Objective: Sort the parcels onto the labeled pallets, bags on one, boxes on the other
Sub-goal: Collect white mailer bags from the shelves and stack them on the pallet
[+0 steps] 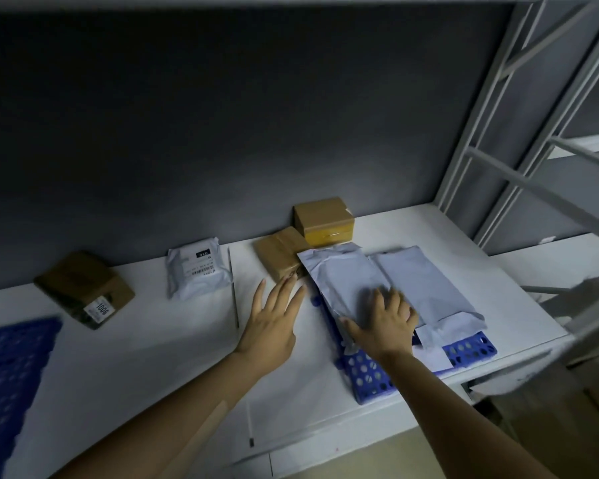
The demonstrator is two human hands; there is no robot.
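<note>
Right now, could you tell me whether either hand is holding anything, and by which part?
Nothing is gripped. The right hand lies flat on the near end of the left grey mailer bag; the left hand is open, holding nothing.

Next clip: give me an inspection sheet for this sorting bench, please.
Surface: white table, dimly lit.
Job's things: grey bags on the right blue pallet; left blue pallet cut off by the frame edge; white bag, dark box and two brown boxes on the table, off the pallets.
Clutter: nothing seen.
Hands: left hand open, fingertips near a brown box; right hand flat on a grey bag.
Cables: nothing seen.
Surroundings: dark wall behind; white metal rack at right.
</note>
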